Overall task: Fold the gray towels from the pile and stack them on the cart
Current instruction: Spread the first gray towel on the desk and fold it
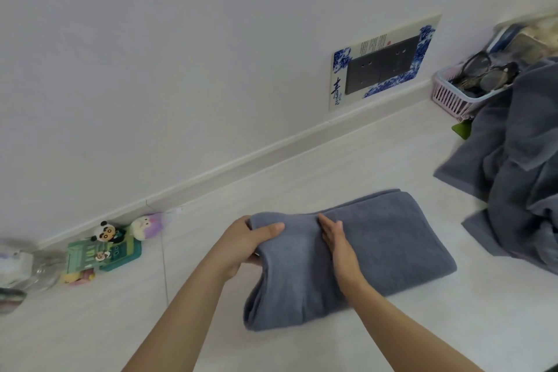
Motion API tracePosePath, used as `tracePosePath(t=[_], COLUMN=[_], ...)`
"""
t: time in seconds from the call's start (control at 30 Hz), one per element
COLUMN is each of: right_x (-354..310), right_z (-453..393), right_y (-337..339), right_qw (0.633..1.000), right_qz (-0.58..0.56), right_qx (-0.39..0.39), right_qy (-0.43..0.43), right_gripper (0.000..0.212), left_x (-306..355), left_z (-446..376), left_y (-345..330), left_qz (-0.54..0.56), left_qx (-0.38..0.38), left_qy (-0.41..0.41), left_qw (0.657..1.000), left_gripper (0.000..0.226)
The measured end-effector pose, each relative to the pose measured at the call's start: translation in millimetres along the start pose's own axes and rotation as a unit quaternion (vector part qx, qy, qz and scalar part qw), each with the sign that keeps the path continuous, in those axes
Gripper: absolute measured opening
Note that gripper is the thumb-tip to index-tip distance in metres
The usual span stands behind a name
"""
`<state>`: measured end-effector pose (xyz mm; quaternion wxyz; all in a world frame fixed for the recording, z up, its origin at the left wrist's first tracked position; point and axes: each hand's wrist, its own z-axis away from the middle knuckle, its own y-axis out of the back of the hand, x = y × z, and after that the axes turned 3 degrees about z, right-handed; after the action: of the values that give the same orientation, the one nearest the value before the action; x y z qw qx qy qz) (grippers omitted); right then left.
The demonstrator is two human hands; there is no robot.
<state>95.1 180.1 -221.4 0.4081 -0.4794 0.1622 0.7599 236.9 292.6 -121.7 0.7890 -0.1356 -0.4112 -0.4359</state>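
One gray towel (362, 254) lies partly folded on the white counter (332, 166), low in the middle of the frame. The left hand (247, 246) grips the towel's left end, thumb on top and fingers curled under it. The right hand (339, 246) lies flat on the middle, fingers straight and together, pressing the cloth down. It looks like the folding step, with one more fold coming. Next, the left end should probably lift and go over the flat hand toward the right, edges lined up. More towels wait in the gray pile (519, 166) at the right edge, beside a pink basket (453, 93). No cart shows here. Small toys (111, 246) sit at the lower left, by the wall.
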Motion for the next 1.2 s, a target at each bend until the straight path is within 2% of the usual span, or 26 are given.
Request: tracePosePath(t=[0.07,0.13,0.2,0.27,0.3,0.33,0.47,0.57,0.67,0.73,0.8,0.9,0.97,1.0,1.07,1.1,1.13,1.17,1.2], right_x=[-8.2,-19.2,-30.7,-32.9,-32.4,-29.5,-28.9,-32.5,-37.7,-39.5,-45.8,-49.1,-51.6,-53.8,-53.1,-51.3,-50.4,-47.4,-46.1], right_z=[-4.2,-2.9,7.6,20.1,25.9,23.4,13.2,7.3,8.1,11.3,14.8,14.8,9.2,7.4,1.7,-0.5,-2.8,-3.1,-6.2], right_y=[7.8,19.9,41.8,70.3,90.7,102.7,139.8,157.6,179.5,189.0,195.9,203.0,206.0,204.9,207.4,208.1,209.2,210.4,212.4], right_qw=[0.997,0.996,0.997,0.968,0.954,0.951,0.969,0.987,0.994,0.994,0.992,0.993,0.993,0.994,0.988,0.98,0.977,0.98,0.984], right_qz=[-0.058,-0.063,0.03,0.132,0.154,0.164,0.141,0.074,-0.022,-0.047,-0.085,-0.072,-0.049,-0.016,0.127,0.182,0.198,0.185,0.16], right_qx=[-0.039,-0.031,0.065,0.206,0.251,0.259,0.193,0.118,0.049,0.019,0.002,-0.005,0.01,0.012,0.009,0.013,0.018,0.022,0.02], right_qy=[-0.039,-0.056,-0.007,0.052,0.051,0.024,-0.054,-0.083,-0.094,-0.096,-0.089,-0.095,-0.111,-0.109,-0.089,-0.079,-0.072,-0.071,-0.071], right_gripper=[0.056,0.058,0.052,0.049,0.05,0.052,0.06,0.069,0.077,0.076,0.074,0.074,0.068,0.067,0.067,0.061,0.053,0.046,0.04], left_x=[13.5,24.5,35.1,43.4,48.6,51.2,67.9,70.8,63.9,58.0,54.3,44.5,39.4,38.4,39.8,40.8,38.4,31.9,23.0], left_z=[4.2,5.4,6.1,5.9,6.2,3.8,-6.7,-23.6,-48.5,-63.7,-75.0,-81.7,-86.1,-86.9,-83.3,-76.8,-72.2,-66.5,-65.9], left_y=[-19.5,-34.1,-46.1,-56.0,-66.5,-70.2,-115.2,-155.7,-200.8,-224.0,-244.6,-266.9,-278.3,-279.6,-276.5,-270.3,-261.5,-249.7,-238.3], left_qz=[0.028,0.041,0.044,0.056,0.061,0.074,0.136,0.147,0.141,0.132,0.113,0.077,0.053,0.045,0.06,0.067,0.044,-0.039,-0.158], left_qx=[0.012,0.03,0.042,0.049,0.046,0.046,0.024,0.021,0.034,0.053,0.075,0.096,0.073,0.054,0.005,-0.014,-0.003,0.042,0.116], left_qy=[0.001,-0.005,-0.013,-0.016,-0.016,-0.014,-0.01,-0.01,-0.01,-0.009,-0.012,-0.02,-0.006,0.002,0.0,-0.02,-0.076,-0.167,-0.27], left_qw=[1.0,0.999,0.998,0.997,0.997,0.996,0.99,0.989,0.989,0.99,0.991,0.992,0.996,0.998,0.998,0.997,0.996,0.984,0.943], left_gripper=[0.033,0.034,0.034,0.029,0.026,0.025,0.022,0.026,0.042,0.056,0.06,0.055,0.049,0.045,0.026,0.015,0.012,0.014,0.019])
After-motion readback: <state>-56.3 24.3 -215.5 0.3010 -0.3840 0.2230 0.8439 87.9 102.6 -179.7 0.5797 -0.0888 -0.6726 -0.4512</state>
